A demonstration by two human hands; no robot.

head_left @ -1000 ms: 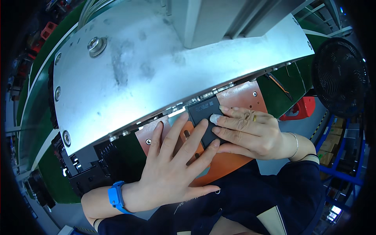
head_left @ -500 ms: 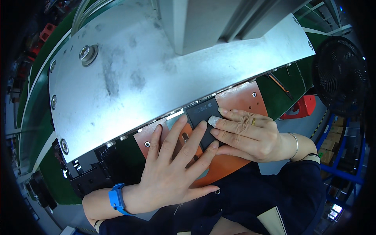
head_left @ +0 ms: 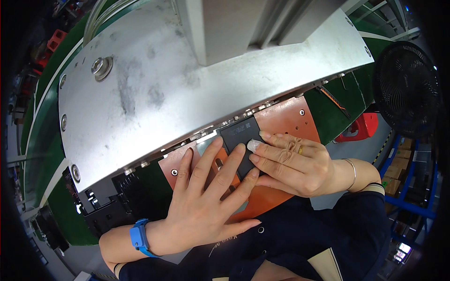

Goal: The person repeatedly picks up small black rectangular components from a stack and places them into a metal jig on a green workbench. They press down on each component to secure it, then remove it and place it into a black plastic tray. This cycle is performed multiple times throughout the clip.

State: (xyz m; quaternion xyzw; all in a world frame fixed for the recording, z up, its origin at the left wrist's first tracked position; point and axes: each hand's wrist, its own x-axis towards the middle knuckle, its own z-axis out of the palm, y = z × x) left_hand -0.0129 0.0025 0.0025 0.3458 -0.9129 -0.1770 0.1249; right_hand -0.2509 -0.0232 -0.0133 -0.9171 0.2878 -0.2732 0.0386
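Note:
A flat black rectangular block (head_left: 237,136), like a battery pack, lies on an orange-brown fixture plate (head_left: 287,118) with its far end at the edge of a large metal plate. My right hand (head_left: 300,164) reaches over from the right, fingers stretched close together on the block's right side; a white covering wraps one fingertip. My left hand (head_left: 201,201) lies with fingers spread over the fixture's left part, index and middle fingertips by the block's left edge. Between its fingers show a grey strip and a slotted orange piece (head_left: 219,165). The palms' undersides are hidden.
The thick metal plate (head_left: 140,103), with bolts and an upright column (head_left: 225,33), spans the far side above the fixture. Black machine parts (head_left: 105,206) stand at left. At right are an orange-handled tool (head_left: 333,99), a red stool (head_left: 358,127) and a black fan (head_left: 407,89).
The metal plate and its column have shifted slightly, and more bolts show beneath the plate's near edge. Light on the plate is duller. Both hands keep nearly the same pose on the fixture and block.

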